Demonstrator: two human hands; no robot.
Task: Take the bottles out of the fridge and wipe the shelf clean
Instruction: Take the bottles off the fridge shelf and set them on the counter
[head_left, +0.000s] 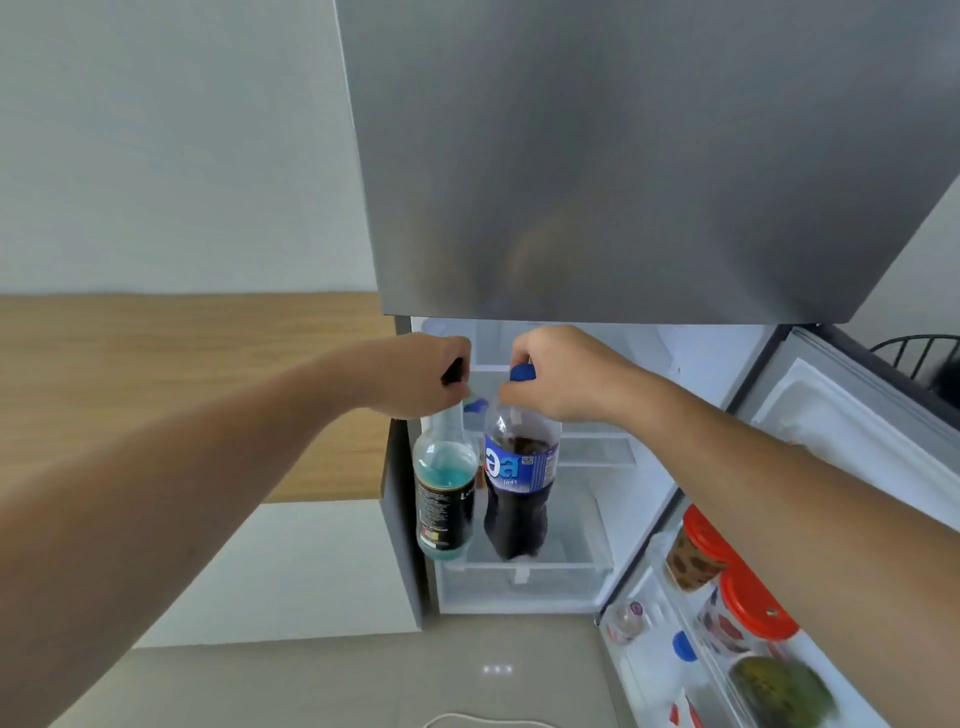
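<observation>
Bottles hang before the open fridge (649, 364): left hand (421, 374) pinches the clear bottle (445, 488), right hand (561, 374) the cola bottle (519, 488). White shelf (524, 571) lies below, beige floor (363, 675) near.

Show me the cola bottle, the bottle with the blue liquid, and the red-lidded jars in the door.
cola bottle (519, 470): head view, on its blue label.
blue-liquid bottle (445, 475): head view, on the liquid.
red-lidded jars (756, 605): head view, on the nearer lid.

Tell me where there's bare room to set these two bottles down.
Free: the wooden surface left of the fridge, and the grey floor in front of it. Crowded: the door rack, filled with red-lidded jars. Both hands hold bottles.
</observation>
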